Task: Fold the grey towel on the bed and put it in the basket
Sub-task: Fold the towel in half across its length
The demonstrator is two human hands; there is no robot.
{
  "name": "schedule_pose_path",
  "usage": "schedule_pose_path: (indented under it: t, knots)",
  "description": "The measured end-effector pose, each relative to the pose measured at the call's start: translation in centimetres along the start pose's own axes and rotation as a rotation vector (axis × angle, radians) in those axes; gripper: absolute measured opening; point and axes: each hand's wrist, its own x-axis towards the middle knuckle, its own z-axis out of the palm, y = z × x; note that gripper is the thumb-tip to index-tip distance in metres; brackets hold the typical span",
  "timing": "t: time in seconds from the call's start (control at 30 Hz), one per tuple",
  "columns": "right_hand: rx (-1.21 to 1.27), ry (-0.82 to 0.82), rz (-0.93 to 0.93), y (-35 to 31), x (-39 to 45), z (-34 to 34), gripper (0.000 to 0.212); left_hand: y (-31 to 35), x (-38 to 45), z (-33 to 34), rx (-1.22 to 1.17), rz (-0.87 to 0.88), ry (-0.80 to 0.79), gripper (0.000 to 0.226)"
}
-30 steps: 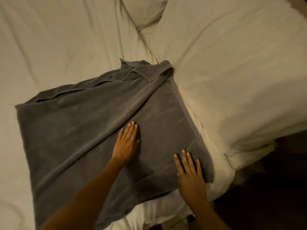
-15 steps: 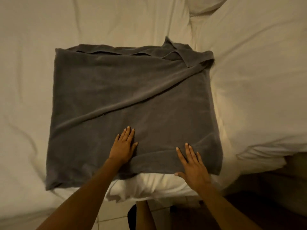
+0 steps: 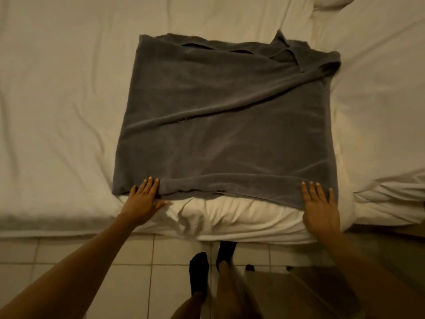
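While the grey towel [image 3: 225, 125] lies on the bed [image 3: 57, 100], left grip [image 3: 143, 200] and right grip [image 3: 320, 209] press its near corners, fingers spread.

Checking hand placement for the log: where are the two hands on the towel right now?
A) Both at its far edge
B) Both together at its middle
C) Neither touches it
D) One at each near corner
D: the left hand lies flat at the near left corner of the towel and the right hand at the near right corner, fingers straight.
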Motion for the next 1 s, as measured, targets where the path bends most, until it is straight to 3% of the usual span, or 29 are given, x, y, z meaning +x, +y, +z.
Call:
schedule_pose_path:
  t: [0.17, 0.33, 0.57, 0.73, 0.87, 1.0]
  knots:
    - [0.064, 0.017, -0.035, -0.3, -0.4, 2.5, 0.067, -1.1, 0.9, 1.9, 0.11, 0.05, 0.115, 0.061]
    - [0.101, 0.113, -0.108, 0.1, 0.5, 3.5, 0.064, -0.1, 2.7, 1.6, 0.156, 0.04, 0.224, 0.066]
    - [0.086, 0.191, -0.107, 0.0, 0.0, 2.1, 0.067, 0.1, 3.1, 0.8, 0.205, -0.056, 0.206, 0.06]
    - [0.06, 0.269, -0.211, -2.6, 0.7, 0.7, 0.072, 0.5, 2.9, 0.2, 0.177, -0.067, 0.227, 0.06]
    - [0.057, 0.231, -0.263, -4.9, 1.2, 1.6, 0.083, 0.3, 3.1, 0.7, 0.144, -0.111, 0.224, 0.061]
    - [0.118, 0.232, -0.185, -4.8, 2.1, 2.4, 0.088, 0.2, 3.4, 1.4, 0.088, -0.183, 0.207, 0.068]
